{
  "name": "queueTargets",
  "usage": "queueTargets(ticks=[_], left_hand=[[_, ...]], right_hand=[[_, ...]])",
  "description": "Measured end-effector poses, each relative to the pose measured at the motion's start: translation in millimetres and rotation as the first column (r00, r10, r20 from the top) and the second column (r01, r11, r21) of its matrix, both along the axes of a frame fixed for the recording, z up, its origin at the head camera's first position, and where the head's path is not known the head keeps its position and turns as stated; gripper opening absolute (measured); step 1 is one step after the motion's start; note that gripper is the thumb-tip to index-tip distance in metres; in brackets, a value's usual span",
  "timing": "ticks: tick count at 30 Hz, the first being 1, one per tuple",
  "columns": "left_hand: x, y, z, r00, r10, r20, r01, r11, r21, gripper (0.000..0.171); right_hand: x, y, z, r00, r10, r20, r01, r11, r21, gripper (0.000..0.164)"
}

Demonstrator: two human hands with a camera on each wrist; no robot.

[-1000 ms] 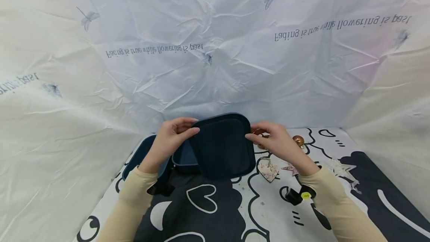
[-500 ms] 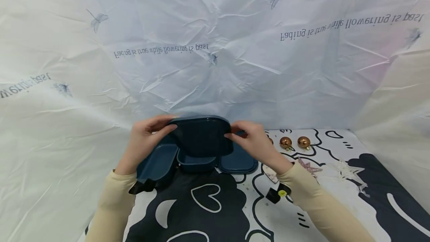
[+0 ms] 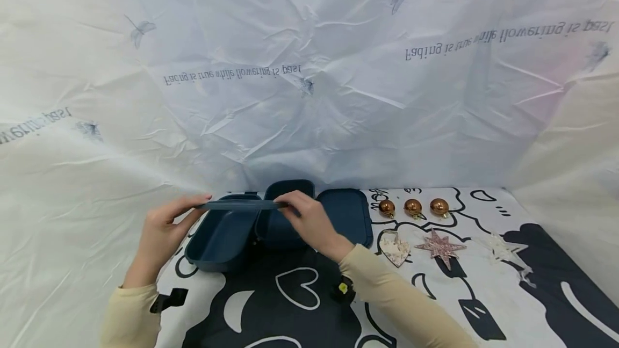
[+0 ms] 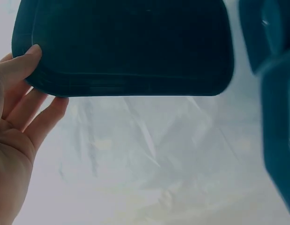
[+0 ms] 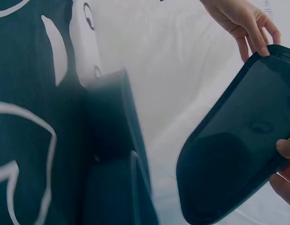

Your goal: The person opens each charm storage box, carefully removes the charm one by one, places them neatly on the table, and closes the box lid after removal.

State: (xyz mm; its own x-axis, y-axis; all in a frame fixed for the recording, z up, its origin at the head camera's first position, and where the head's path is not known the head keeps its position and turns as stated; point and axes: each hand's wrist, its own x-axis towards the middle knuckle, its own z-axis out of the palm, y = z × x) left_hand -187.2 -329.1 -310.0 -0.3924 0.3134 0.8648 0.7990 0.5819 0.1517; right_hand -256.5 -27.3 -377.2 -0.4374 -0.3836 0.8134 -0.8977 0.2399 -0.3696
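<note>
A dark blue lid [image 3: 244,204] is held up level between both hands, seen nearly edge-on from the head. My left hand [image 3: 162,232] pinches its left end, thumb on one face and fingers on the other, as the left wrist view shows. My right hand [image 3: 311,222] pinches the opposite end; the fingertips of that hand [image 5: 286,164] show at the lid's edge in the right wrist view. Below and behind the lid stands an open blue rectangular box [image 3: 217,246], partly hidden by it. Beside that box is a smaller open blue box [image 3: 276,227], partly covered by my right hand.
A second flat blue lid [image 3: 345,216] lies right of the boxes. Further right are three copper baubles [image 3: 413,208], a heart ornament [image 3: 395,248], a pink star [image 3: 441,247] and a white star [image 3: 505,251]. A white sheet [image 3: 338,95] hangs behind the patterned tablecloth [image 3: 271,310].
Both hands have carried the lid left and lower, over the larger box, turning it from face-on to nearly flat. The second lid and the ornaments at right have come into fuller view.
</note>
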Motion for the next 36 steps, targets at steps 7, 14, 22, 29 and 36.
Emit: queueTargets(ticks=[7, 14, 22, 29, 36], left_hand=[[4.7, -35, -36.4, 0.996, 0.062, 0.070, -0.066, 0.996, 0.059, 0.027], [17.1, -60, -60.0, 0.966, 0.133, 0.222, -0.156, 0.984, 0.087, 0.045], [27.1, -78, -91.7, 0.873, 0.246, 0.420, -0.313, 0.945, 0.097, 0.029], [38.4, -92, -107.4, 0.687, 0.350, 0.637, -0.385, 0.919, -0.089, 0.024], [40.3, -99, -116.6, 0.609, 0.319, 0.726, -0.313, 0.938, -0.150, 0.035]], right_hand=[[0.6, -36, -23.4, 0.996, 0.001, 0.086, -0.009, 0.996, 0.086, 0.028], [1.5, -63, -46.9, 0.979, 0.060, 0.193, -0.079, 0.992, 0.093, 0.030], [5.1, -81, -66.9, 0.968, 0.018, 0.251, -0.073, 0.975, 0.209, 0.035], [11.4, -90, -74.5, 0.951, -0.046, 0.306, -0.051, 0.952, 0.302, 0.035], [15.3, -94, -81.8, 0.940, -0.083, 0.332, -0.052, 0.924, 0.378, 0.036]])
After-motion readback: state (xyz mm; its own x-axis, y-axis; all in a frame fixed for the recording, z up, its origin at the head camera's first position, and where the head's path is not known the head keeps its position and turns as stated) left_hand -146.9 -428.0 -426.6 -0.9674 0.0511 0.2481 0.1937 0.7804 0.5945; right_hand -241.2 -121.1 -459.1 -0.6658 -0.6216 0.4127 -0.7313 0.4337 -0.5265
